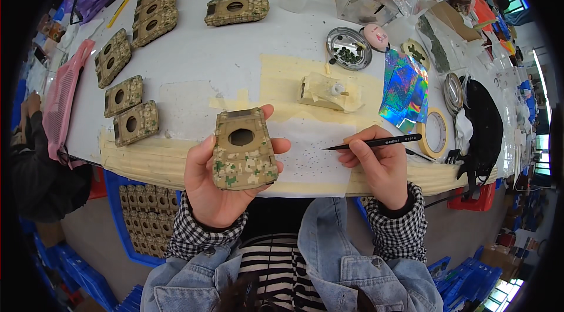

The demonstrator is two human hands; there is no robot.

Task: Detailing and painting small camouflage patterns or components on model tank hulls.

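A camouflage shell [242,156] is clamped in left hand [220,186] fingers, near edge of white worktop [235,59]. A black pen [373,142] is pinched by right hand [379,168] over dotted paper [308,159]. More shells [130,109] are spread far left; blue crate [138,212] sits on floor below.

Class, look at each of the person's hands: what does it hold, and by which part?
The left hand cradles a camouflage toy shell from beneath, gripping its long sides. The right hand pinches a thin black tool near its rear end.
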